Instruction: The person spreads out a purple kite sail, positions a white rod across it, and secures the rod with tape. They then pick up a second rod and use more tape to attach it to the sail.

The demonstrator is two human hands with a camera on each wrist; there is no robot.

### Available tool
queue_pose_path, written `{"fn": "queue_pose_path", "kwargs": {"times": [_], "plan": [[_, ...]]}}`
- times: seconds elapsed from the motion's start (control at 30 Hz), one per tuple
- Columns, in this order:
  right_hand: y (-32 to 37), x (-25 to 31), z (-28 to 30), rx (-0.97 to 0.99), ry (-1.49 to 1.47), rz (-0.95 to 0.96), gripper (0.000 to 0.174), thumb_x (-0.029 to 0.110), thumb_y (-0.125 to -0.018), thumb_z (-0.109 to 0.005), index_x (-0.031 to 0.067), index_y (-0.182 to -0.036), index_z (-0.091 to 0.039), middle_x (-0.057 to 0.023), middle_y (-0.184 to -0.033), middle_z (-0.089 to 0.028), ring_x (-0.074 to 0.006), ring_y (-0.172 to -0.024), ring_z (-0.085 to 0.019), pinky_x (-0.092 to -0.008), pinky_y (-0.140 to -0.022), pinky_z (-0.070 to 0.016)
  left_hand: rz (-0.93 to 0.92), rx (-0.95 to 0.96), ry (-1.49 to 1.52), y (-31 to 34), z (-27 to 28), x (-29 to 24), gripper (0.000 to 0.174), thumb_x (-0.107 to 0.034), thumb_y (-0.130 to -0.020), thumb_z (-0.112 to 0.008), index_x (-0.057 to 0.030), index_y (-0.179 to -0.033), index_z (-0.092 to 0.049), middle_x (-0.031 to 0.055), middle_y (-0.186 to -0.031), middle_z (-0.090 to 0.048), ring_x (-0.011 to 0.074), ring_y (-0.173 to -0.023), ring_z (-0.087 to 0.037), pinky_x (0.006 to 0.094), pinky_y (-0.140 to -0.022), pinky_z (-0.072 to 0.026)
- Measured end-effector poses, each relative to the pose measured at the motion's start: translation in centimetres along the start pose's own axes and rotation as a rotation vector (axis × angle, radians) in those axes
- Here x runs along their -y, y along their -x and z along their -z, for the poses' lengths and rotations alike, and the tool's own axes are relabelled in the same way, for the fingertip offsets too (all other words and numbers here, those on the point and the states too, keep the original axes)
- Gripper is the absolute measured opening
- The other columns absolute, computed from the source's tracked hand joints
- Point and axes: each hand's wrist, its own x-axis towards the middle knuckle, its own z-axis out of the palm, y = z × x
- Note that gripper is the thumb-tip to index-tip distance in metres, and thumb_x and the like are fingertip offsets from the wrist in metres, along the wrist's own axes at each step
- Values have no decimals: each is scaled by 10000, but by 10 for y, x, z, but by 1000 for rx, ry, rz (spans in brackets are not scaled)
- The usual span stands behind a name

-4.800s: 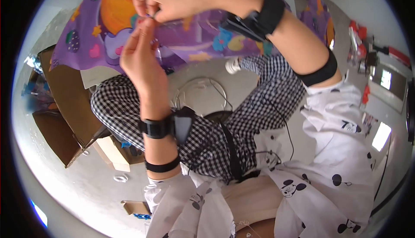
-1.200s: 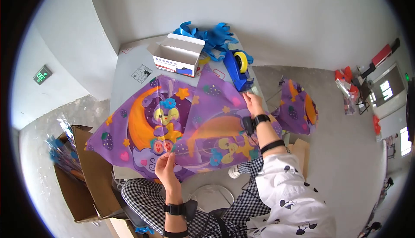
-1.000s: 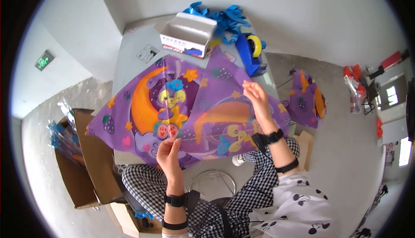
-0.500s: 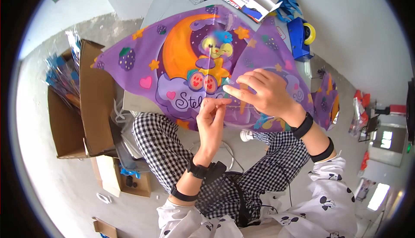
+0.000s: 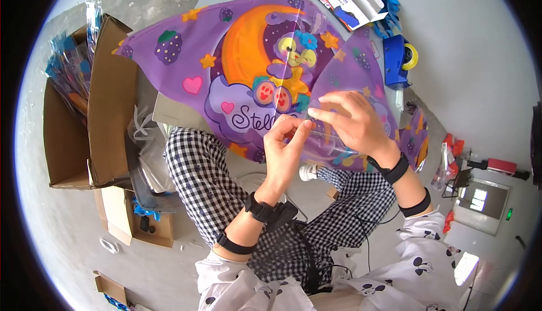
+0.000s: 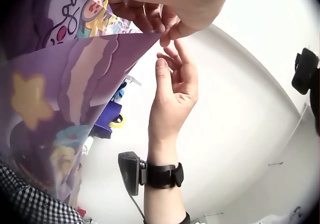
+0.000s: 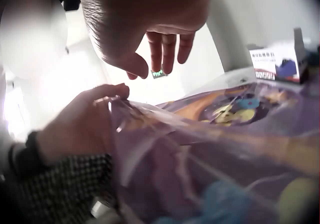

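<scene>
A purple kite (image 5: pixel 169 85), printed with an orange moon, a yellow cartoon animal and stars, spreads over the table and toward the lap. My left hand (image 5: pixel 284 153) pinches a folded edge of it near the front, as the left wrist view shows between thumb and fingertips. Just to the right hovers my right hand (image 5: pixel 358 125), its fingers loosely extended. In the left wrist view the right thumb and fingers stand apart below the kite's pinched corner. The right wrist view has the right fingers (image 7: pixel 168 54) hanging down over the kite with nothing visible between them.
A blue tape dispenser (image 5: pixel 397 60) with yellow tape stands at the table's right edge, beside a white box (image 5: pixel 344 0) and blue ribbons (image 5: pixel 389 17). Another purple piece (image 5: pixel 415 139) lies at right. A cardboard box (image 5: pixel 113 102) with wrapped items stands at left.
The right hand left the tape dispenser's side and came over beside the left hand. The left hand keeps pinching the kite's edge. The head view has turned and tipped downward.
</scene>
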Motion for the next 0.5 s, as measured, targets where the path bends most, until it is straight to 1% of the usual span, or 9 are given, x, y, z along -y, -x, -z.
{"fn": "queue_pose_path", "kwargs": {"times": [0.07,0.1,0.2,0.23,0.33,0.37,0.47,0.5], "plan": [[-1,4,-3,-10,-344,-187,344,29,-806,-661,183,-1104,-736,-74,-1212,-592,-228,-1100,-609,-354,-871,-521,-41,21,-50,-1,2,2,130,-101,-932,-677,16,-922,-732,-15,-852,-592,53,-746,-486,211,-660,-383],[-1,5,-4,-17,-515,-282,333,9,-813,-661,168,-1095,-739,-88,-1263,-576,-237,-1145,-594,-358,-897,-517,-34,15,-56,-2,1,-1,130,-101,-932,-676,15,-922,-735,-13,-853,-592,55,-743,-485,211,-656,-381],[-3,5,-3,-31,-633,-357,373,-34,-836,-629,131,-1162,-705,-120,-1406,-483,-257,-1245,-531,-359,-977,-481,-32,3,-77,-2,-2,-8,129,-101,-932,-675,10,-926,-741,-11,-851,-590,59,-734,-478,210,-647,-375],[2,5,-6,-41,-782,-466,393,16,-857,-624,100,-1239,-659,-113,-1464,-436,-240,-1277,-504,-353,-1004,-459,-49,0,-83,-4,-2,-7,130,-102,-932,-674,9,-929,-742,-13,-848,-587,59,-731,-475,210,-644,-372],[-7,2,7,-463,-1449,-801,369,101,-918,-605,57,-1284,-614,-88,-1465,-440,-221,-1266,-516,-340,-980,-469,-40,-15,-91,-3,-1,-5,136,-107,-935,-671,7,-946,-744,-16,-844,-584,58,-727,-469,210,-635,-365],[-7,2,11,-453,-1259,-918,321,248,-981,-585,33,-1210,-654,-77,-1363,-547,-177,-1180,-570,-310,-917,-481,-47,-22,-90,-2,0,-4,137,-110,-935,-672,6,-948,-744,-16,-843,-585,57,-725,-468,211,-633,-365],[15,-8,6,-6,-1126,-1052,380,338,-1012,-549,11,-1163,-668,-86,-1240,-637,-149,-1100,-600,-295,-871,-466,-57,-14,-130,-1,1,-6,139,-117,-936,-674,-1,-957,-747,-15,-837,-586,54,-720,-463,211,-631,-363],[12,2,0,-38,-1057,-1010,456,439,-996,-560,16,-1062,-715,-31,-972,-695,-102,-893,-618,-262,-794,-461,-60,-10,-147,-1,0,-6,139,-120,-936,-675,-3,-960,-747,-15,-835,-586,53,-718,-461,211,-630,-362]]}}
